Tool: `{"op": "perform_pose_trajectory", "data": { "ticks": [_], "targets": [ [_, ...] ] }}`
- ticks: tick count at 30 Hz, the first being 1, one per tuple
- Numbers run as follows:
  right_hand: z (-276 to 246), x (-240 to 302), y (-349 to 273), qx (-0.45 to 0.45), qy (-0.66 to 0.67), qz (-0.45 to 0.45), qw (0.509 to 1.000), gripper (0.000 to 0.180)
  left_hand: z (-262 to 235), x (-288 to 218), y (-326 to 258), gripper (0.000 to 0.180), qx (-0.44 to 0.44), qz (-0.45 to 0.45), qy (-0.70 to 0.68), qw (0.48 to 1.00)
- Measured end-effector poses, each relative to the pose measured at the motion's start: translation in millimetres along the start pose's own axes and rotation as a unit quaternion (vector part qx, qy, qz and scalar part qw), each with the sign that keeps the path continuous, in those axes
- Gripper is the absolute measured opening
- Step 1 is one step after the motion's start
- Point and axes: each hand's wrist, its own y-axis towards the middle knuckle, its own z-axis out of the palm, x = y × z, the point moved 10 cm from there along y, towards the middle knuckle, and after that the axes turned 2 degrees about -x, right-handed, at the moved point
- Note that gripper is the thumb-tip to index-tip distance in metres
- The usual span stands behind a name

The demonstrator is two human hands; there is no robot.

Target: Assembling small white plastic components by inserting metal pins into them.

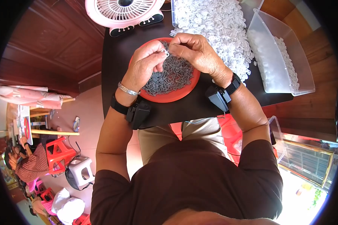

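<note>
Above a round red bowl point(184, 89), my two hands meet at the fingertips. My left hand point(144, 65) pinches a small white plastic piece point(166, 53) with holes in it between thumb and forefinger. Close beside it, my right hand point(197, 52) is closed in a pinch; whatever lies between its fingertips is too small to make out. The bowl is filled with many slim grey screw-like pieces point(169, 77). Beyond my right hand, a large heap of flat white plastic pieces point(218, 26) spreads over the dark table point(157, 114).
A pink fan point(125, 13) stands at the table's far left. At the right is a clear plastic bin point(276, 60) holding more white pieces. Straps with dark boxes sit on both wrists. Away to the left are red stools point(58, 155) and another person point(30, 161).
</note>
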Motion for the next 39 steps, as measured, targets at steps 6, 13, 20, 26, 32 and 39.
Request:
{"op": "perform_pose_trajectory", "data": {
  "ticks": [6,13,20,26,32,39],
  "targets": [
    [0.4,-1.2,-0.3,-0.006,-0.031,-0.006,0.999,0.011,-1.1,0.7,-1.1,0.018,-0.005,-0.004,0.008,1.000],
    [-0.6,0.0,-0.5,-0.014,-0.048,-0.003,0.999,0.011,-2.0,-0.1,-1.6,0.016,-0.010,-0.002,0.021,1.000],
    [0.6,0.8,-0.8,-0.014,-0.046,-0.019,0.999,0.012,-2.0,1.5,-1.3,0.016,-0.008,0.003,0.035,0.999],
    [2.6,1.0,-0.9,-0.003,-0.059,-0.023,0.998,0.012,-2.6,0.9,-1.6,0.016,-0.009,0.009,0.049,0.999],
    [8.7,-5.7,-1.4,0.014,-0.018,0.003,1.000,0.016,-2.7,-1.4,-2.3,0.016,-0.008,0.011,0.045,0.999],
    [8.0,-13.4,-0.3,0.007,-0.036,0.006,0.999,0.018,-0.6,0.8,-2.4,0.016,0.004,0.001,0.046,0.999]
  ]
}}
